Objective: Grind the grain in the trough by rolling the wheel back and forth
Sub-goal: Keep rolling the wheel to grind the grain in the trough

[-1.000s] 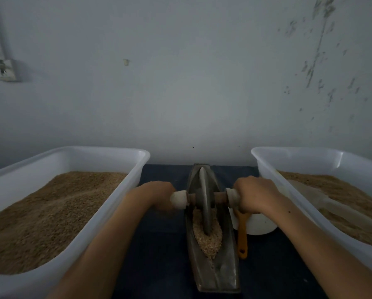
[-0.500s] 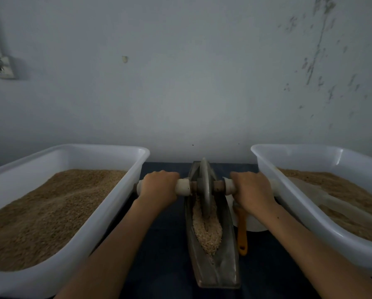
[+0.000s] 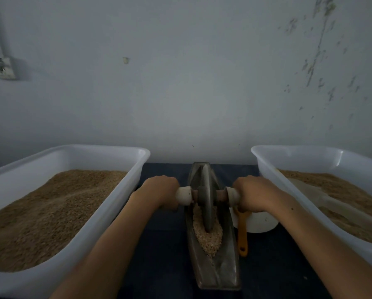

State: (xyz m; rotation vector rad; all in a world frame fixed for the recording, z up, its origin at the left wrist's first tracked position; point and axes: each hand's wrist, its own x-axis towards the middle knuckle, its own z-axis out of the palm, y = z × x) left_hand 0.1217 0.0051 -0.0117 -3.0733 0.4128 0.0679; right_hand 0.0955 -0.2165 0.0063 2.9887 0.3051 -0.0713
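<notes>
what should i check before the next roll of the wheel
1. Left hand grips its end of the axle: ok.
2. Right hand grips the other end: ok.
3. Wheel stands upright in the trough, not tilted: ok.
4. Grain lies in the wheel's path toward the near end: ok.
5. Orange handle beside the trough lies clear of it, though close under the right hand: ok.
6. Trough steady on the dark cloth, no slipping: cannot tell.
</notes>
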